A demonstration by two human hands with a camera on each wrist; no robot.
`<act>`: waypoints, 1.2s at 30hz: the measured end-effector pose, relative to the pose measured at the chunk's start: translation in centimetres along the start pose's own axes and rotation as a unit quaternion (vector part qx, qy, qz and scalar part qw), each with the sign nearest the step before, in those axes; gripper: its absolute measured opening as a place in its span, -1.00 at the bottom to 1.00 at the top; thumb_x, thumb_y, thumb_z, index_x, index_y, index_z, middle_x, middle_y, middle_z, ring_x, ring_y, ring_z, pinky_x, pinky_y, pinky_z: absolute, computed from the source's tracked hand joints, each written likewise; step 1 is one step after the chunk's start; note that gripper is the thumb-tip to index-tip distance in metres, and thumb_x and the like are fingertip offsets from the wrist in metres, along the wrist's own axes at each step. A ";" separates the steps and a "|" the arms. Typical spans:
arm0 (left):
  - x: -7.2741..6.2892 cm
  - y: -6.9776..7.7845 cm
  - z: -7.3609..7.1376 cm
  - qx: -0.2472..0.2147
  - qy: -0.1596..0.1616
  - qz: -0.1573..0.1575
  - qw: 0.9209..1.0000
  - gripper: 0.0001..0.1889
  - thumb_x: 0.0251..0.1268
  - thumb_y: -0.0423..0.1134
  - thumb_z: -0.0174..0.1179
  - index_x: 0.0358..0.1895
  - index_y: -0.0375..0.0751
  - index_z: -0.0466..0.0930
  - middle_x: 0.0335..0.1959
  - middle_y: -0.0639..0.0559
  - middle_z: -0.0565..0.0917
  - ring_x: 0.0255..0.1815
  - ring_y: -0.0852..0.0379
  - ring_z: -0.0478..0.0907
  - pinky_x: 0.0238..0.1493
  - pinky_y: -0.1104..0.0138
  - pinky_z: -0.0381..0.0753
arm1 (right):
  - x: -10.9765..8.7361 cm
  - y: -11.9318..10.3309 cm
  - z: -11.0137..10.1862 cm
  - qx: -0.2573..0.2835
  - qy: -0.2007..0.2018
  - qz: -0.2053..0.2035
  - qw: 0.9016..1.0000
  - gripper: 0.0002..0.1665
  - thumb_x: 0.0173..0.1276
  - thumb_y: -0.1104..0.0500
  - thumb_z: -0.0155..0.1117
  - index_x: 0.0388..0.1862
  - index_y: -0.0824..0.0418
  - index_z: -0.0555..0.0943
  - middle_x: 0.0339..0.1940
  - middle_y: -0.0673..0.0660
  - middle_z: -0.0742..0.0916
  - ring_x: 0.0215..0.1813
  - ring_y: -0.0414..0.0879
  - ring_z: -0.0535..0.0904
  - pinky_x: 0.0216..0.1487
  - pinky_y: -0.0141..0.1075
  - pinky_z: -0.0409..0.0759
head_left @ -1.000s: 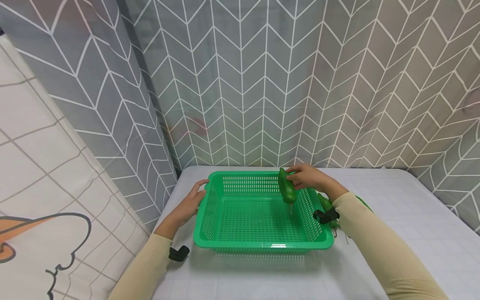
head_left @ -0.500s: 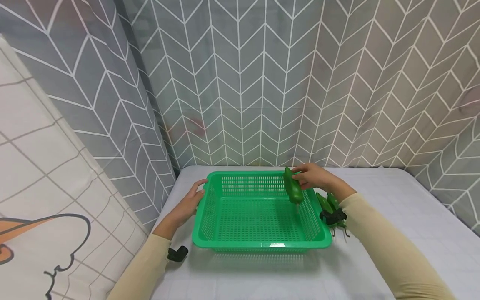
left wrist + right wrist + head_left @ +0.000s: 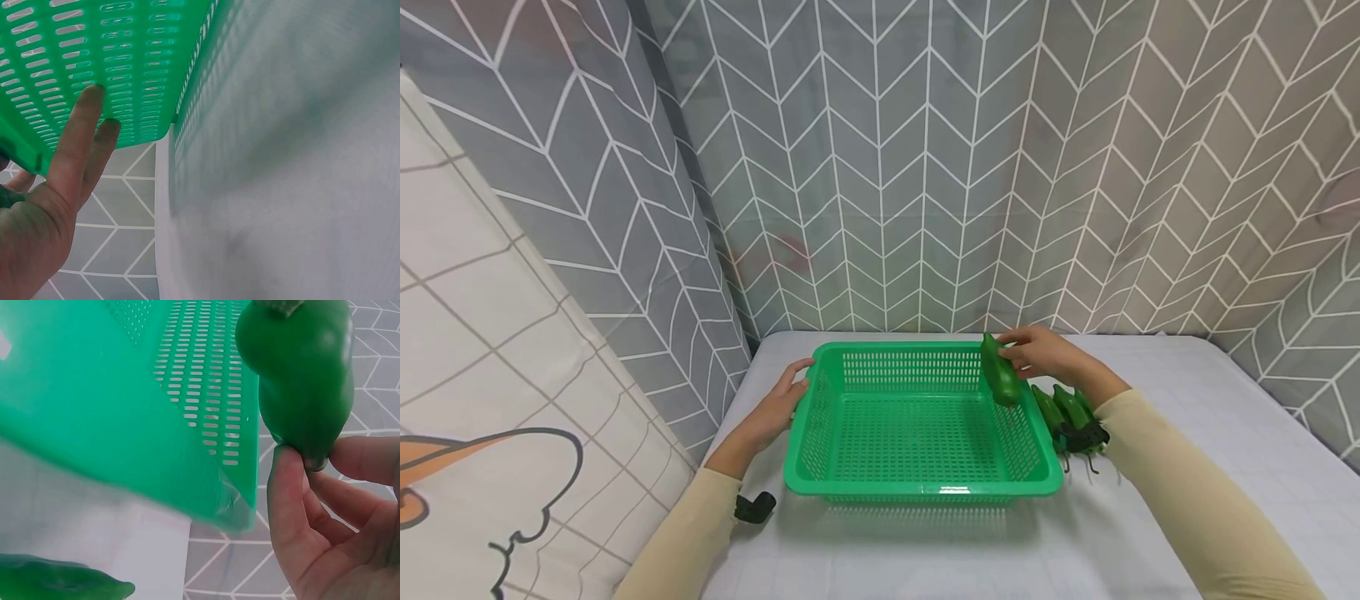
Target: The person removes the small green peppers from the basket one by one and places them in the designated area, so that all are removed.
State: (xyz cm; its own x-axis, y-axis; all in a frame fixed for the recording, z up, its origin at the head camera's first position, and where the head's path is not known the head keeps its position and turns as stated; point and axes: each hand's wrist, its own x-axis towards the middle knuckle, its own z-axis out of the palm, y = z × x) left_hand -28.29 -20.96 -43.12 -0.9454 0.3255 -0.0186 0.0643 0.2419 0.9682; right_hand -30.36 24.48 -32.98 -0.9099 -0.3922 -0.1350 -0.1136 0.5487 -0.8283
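In the head view my right hand (image 3: 1040,354) pinches a green pepper (image 3: 999,372) above the right wall of the green basket (image 3: 925,489). Fingertips and thumb hold its narrow tip in the right wrist view, and the thick stem end of the pepper (image 3: 306,369) points away from the hand. My left hand (image 3: 772,410) holds the basket's left rim. From the left wrist, two fingers of the left hand (image 3: 47,206) lie stretched along the slotted outer wall (image 3: 119,69), while the others are partly hidden at the rim.
Several more green peppers (image 3: 1070,407) lie on the white-covered table (image 3: 1180,433) just right of the basket, partly hidden by the right wrist's black strap (image 3: 1084,437). A grey patterned curtain (image 3: 925,208) hangs behind the table, and a white patterned sheet (image 3: 512,317) stands at left.
My right hand has moved right with the pepper, from over the basket's inside to its right wall. More of the peppers on the table now show. The left hand stays at the rim.
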 end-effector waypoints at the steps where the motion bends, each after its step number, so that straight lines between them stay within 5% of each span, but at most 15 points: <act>1: 0.0 0.0 0.0 0.000 -0.002 0.000 1.000 -0.47 0.75 -0.06 -0.37 0.62 -0.02 -0.15 -0.02 -0.23 0.55 -0.20 0.02 0.61 -0.15 0.14 0.66 | -0.1 0.1 0.0 0.000 0.004 0.003 1.000 -0.39 0.65 0.23 0.01 0.49 0.58 0.20 0.24 0.48 0.57 0.19 0.27 0.59 0.12 -0.02 0.63; 9: 0.0 0.1 0.0 -0.008 -0.003 0.000 1.000 -0.47 0.75 -0.07 -0.35 0.62 -0.02 -0.15 -0.06 -0.23 0.55 -0.24 0.04 0.62 -0.17 0.14 0.66 | -0.7 0.6 -0.2 -0.006 0.018 0.006 1.000 -0.41 0.66 0.21 -0.02 0.49 0.56 0.22 0.34 0.52 0.47 0.29 0.38 0.50 0.14 0.01 0.62; 26: -0.1 0.1 0.0 0.000 -0.002 0.003 1.000 -0.48 0.75 -0.05 -0.34 0.62 0.01 -0.13 0.00 -0.24 0.55 -0.19 0.03 0.61 -0.14 0.14 0.65 | -2.0 2.5 -1.4 0.006 0.057 -0.006 0.998 -0.43 0.66 0.22 -0.03 0.46 0.58 0.24 0.19 0.46 0.60 0.12 0.16 0.64 0.12 0.02 0.63; 36: -0.2 0.0 0.1 -0.006 -0.002 0.004 1.000 -0.47 0.75 -0.05 -0.33 0.62 -0.01 -0.14 0.00 -0.23 0.55 -0.21 0.05 0.60 -0.14 0.15 0.65 | -3.5 3.6 -2.3 -0.014 0.063 0.008 0.998 -0.42 0.69 0.18 -0.07 0.47 0.57 0.24 0.29 0.52 0.51 0.26 0.36 0.51 0.18 0.11 0.57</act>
State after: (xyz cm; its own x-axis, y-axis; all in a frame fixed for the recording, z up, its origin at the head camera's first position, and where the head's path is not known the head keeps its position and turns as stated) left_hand -28.13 -20.96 -43.10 -0.9434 0.3315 -0.0120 0.0677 0.2278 0.9714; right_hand -28.50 29.51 -34.26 -0.9544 -0.2884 -0.0769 -0.1086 0.5755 -0.8106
